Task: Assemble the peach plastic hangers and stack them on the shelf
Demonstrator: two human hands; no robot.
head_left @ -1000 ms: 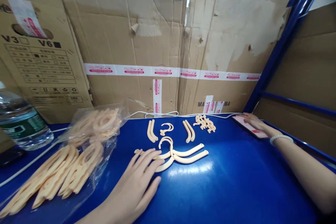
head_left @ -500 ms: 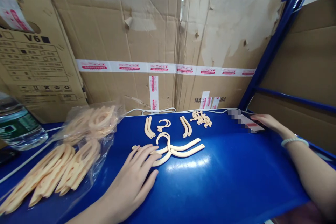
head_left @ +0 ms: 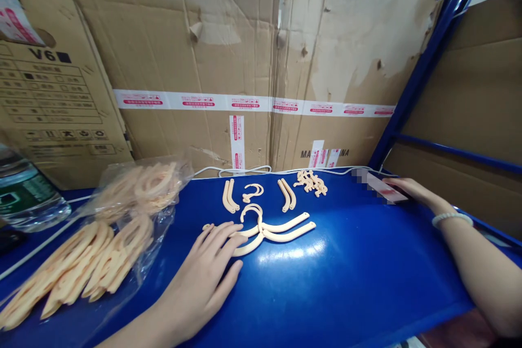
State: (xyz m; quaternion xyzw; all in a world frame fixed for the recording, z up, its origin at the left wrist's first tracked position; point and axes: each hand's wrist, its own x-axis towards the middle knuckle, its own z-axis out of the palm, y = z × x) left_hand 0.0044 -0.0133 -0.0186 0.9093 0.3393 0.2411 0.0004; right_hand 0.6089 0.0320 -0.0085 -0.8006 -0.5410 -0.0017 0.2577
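My left hand [head_left: 212,269] lies palm down with its fingers stretched out, over the left arms of two cream plastic folding hangers [head_left: 285,225]. Their curved hook and right-hand arms show beyond my fingertips. At the far right, my right hand [head_left: 411,191] has its fingers at the near edge of a thin, flat rectangular thing [head_left: 387,189], partly blurred out, and seems to grip it. Behind the hangers lie a pair of curved arm pieces [head_left: 230,196], loose hooks [head_left: 256,190], another pair of arm pieces [head_left: 287,194] and a heap of small cream connectors [head_left: 312,182].
On the left, clear plastic bags [head_left: 163,217] hold several cream hanger parts [head_left: 71,269]. A water bottle [head_left: 28,190] stands beyond them. A white cord [head_left: 244,169] runs along the back of the blue table [head_left: 326,293], against cardboard [head_left: 196,136]. A blue metal post [head_left: 411,81] rises at right.
The whole view has shifted slightly left. Both hands and the cream pieces keep about the same places on the table.
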